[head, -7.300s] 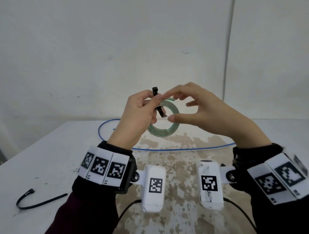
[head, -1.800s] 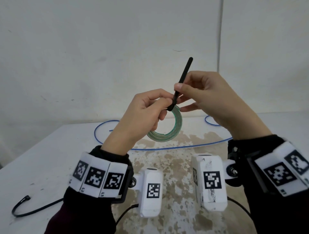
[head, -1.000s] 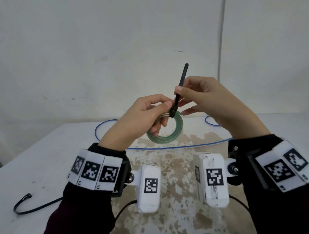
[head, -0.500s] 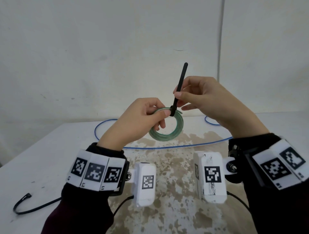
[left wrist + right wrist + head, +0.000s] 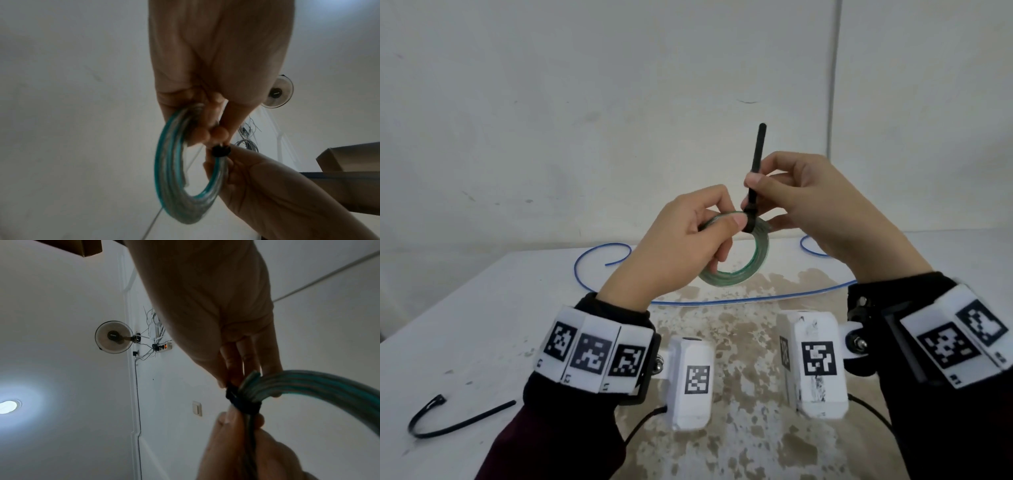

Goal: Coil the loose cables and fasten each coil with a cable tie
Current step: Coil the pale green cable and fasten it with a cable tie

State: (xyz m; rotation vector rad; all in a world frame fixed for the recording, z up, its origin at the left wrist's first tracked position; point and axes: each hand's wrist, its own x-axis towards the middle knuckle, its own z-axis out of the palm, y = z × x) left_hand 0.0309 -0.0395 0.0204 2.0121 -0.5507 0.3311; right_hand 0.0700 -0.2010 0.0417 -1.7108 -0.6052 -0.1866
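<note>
A small green-and-clear cable coil [image 5: 743, 267] hangs in the air above the table, and my left hand [image 5: 688, 240] pinches its top between thumb and fingers. A black cable tie [image 5: 755, 178] is looped round the coil's top, its head [image 5: 750, 222] against the strands and its tail pointing straight up. My right hand [image 5: 798, 202] pinches that tail just above the head. In the left wrist view the coil [image 5: 170, 170] and the tie's head [image 5: 220, 151] show beside my fingertips. The right wrist view shows the tie band [image 5: 242, 402] wrapped round the coil [image 5: 308, 386].
A loose blue cable [image 5: 722, 301] curves across the far side of the white, stained table [image 5: 465, 325]. A second black cable tie [image 5: 458, 418] lies bent at the table's front left. White walls stand close behind.
The tie's loop has drawn snug round the coil's top as my right hand held the tail upright. My left hand shifted its pinch slightly along the coil.
</note>
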